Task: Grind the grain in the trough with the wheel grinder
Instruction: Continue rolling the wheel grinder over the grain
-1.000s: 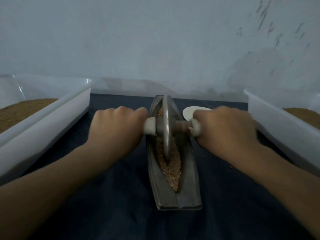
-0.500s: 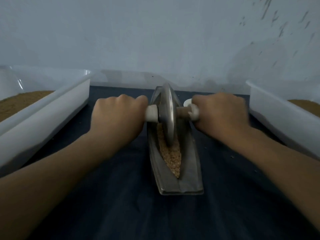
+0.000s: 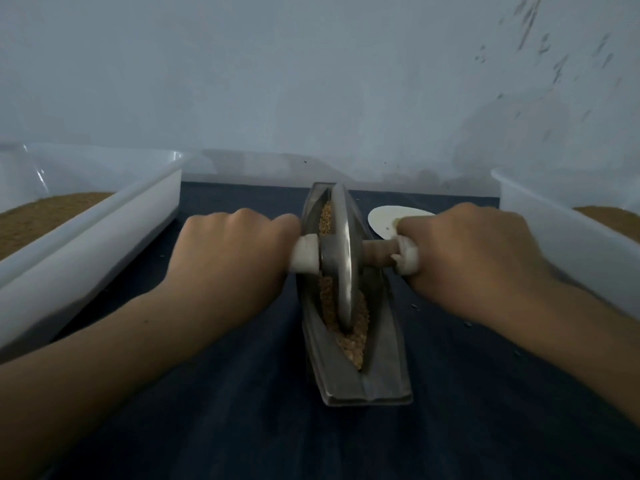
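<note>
The left hand [image 3: 228,258] grips one handle of the wheel grinder [image 3: 341,258], which has rolled back from the far end to the middle of the trough [image 3: 363,386]; grain [image 3: 353,337] looks coarse, so more passes seem needed; the right hand [image 3: 474,258] grips the other handle

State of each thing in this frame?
Grey metal boat-shaped trough, flat on dark cloth.
Tan coarse grain, heaped along trough groove.
Steel wheel grinder, upright, rim in grain.
Left hand, grips its white handle.
Right hand, grips other handle.
Left white plastic tub, part-filled.
Right white plastic tub, part-filled.
</note>
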`<act>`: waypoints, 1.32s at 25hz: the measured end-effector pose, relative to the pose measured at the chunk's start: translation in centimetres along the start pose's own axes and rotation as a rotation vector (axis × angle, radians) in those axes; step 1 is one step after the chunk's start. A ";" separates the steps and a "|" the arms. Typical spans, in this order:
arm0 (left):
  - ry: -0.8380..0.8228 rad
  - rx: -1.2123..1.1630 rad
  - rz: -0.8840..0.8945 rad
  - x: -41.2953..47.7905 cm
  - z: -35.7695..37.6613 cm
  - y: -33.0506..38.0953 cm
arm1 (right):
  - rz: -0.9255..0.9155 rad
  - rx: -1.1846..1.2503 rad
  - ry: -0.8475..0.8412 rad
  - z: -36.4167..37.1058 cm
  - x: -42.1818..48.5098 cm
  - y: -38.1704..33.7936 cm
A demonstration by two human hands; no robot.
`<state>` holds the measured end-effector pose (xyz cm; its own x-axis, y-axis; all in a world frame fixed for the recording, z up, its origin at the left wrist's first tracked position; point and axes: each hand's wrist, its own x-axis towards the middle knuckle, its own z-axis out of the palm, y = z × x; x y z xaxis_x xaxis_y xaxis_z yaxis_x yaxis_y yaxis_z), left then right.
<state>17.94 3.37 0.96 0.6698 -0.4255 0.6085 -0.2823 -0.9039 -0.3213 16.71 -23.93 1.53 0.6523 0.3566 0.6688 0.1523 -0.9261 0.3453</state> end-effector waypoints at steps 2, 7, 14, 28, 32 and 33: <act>-0.072 0.100 -0.074 2.3 0.5 0.8 | 0.099 0.001 -0.176 1.6 2.5 -0.8; -0.206 0.075 -0.001 7.6 0.4 0.6 | 0.249 0.249 -0.443 2.2 4.4 -0.3; -0.094 0.027 0.021 0.9 0.2 -1.1 | 0.047 -0.011 -0.111 0.6 0.9 0.0; -0.148 -0.037 -0.033 0.5 0.6 -2.0 | 0.026 -0.025 -0.141 0.5 2.0 0.2; -0.296 -0.054 -0.199 7.3 2.1 -0.7 | 0.207 0.107 -0.404 3.0 7.4 -0.2; -0.312 -0.041 -0.170 7.0 1.8 -0.8 | 0.175 0.102 -0.423 2.6 7.0 0.1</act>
<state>24.14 1.23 4.19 0.8854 -0.2407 0.3977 -0.1716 -0.9643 -0.2016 23.27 -21.81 4.54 0.9170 0.1321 0.3765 0.0715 -0.9827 0.1706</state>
